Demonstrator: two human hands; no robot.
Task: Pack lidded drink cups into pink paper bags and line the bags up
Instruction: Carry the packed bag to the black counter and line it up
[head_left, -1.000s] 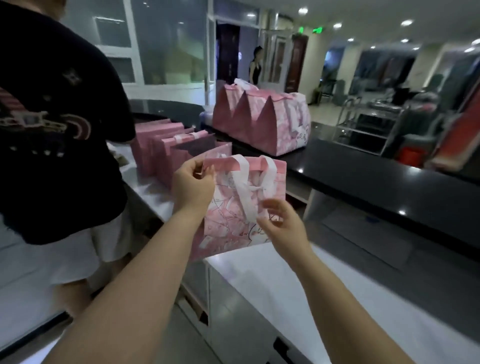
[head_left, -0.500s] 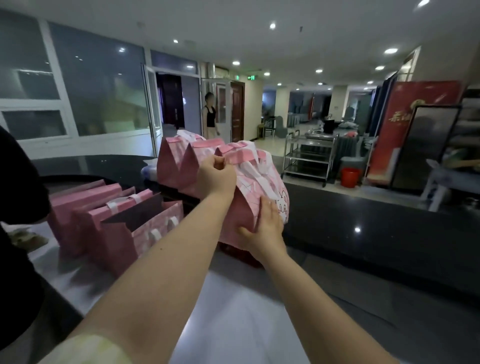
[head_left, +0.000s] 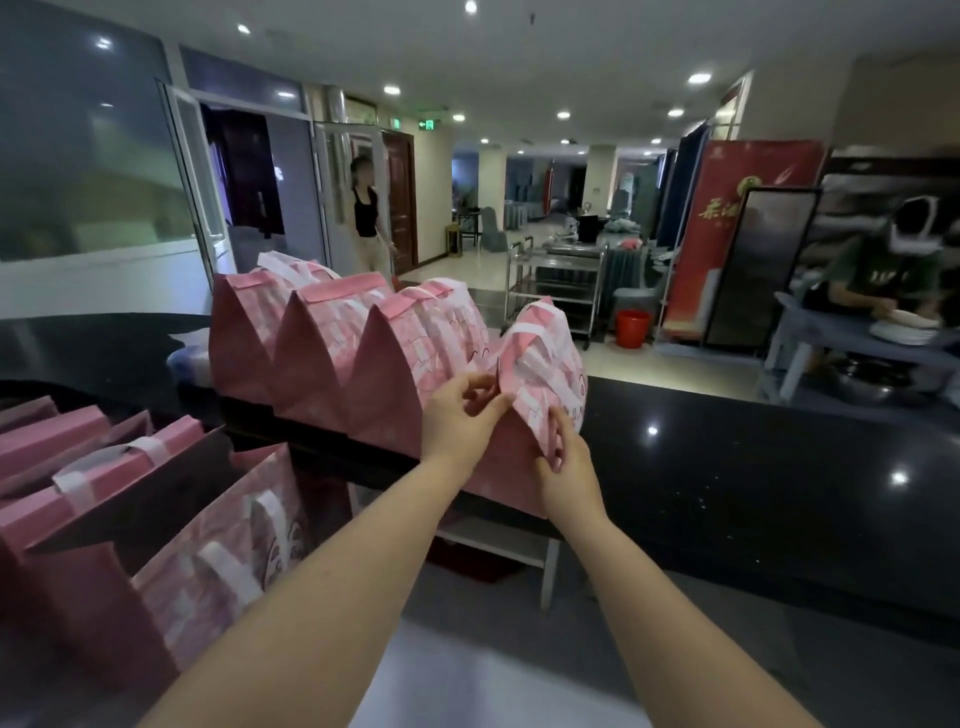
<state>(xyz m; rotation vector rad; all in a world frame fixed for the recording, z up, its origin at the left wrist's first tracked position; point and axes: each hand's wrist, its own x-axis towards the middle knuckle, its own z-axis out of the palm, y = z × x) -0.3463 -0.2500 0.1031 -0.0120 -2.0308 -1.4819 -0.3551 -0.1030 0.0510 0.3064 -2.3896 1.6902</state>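
Observation:
A pink paper bag (head_left: 545, 364) with white handles stands on the black counter (head_left: 727, 457), at the right end of a row of three closed pink bags (head_left: 311, 358). My left hand (head_left: 460, 415) pinches the bag's near side fold. Just to the right, my right hand (head_left: 563, 467) presses on the bag's front face, with its fingers lying against the paper. The bag's top leans to the right. No cup is visible; the contents of the bags are hidden.
Several open pink bags (head_left: 130, 519) stand on the lower white worktop (head_left: 493, 691) at the left. Beyond the counter are a steel trolley (head_left: 561, 280), a red bucket (head_left: 632, 328), a standing person (head_left: 369, 218) by the doors and a seated person (head_left: 878, 280) at a table.
I carried the bag from over the white worktop up to the black counter and set it beside the row. My left hand moved from the bag's top to its side fold.

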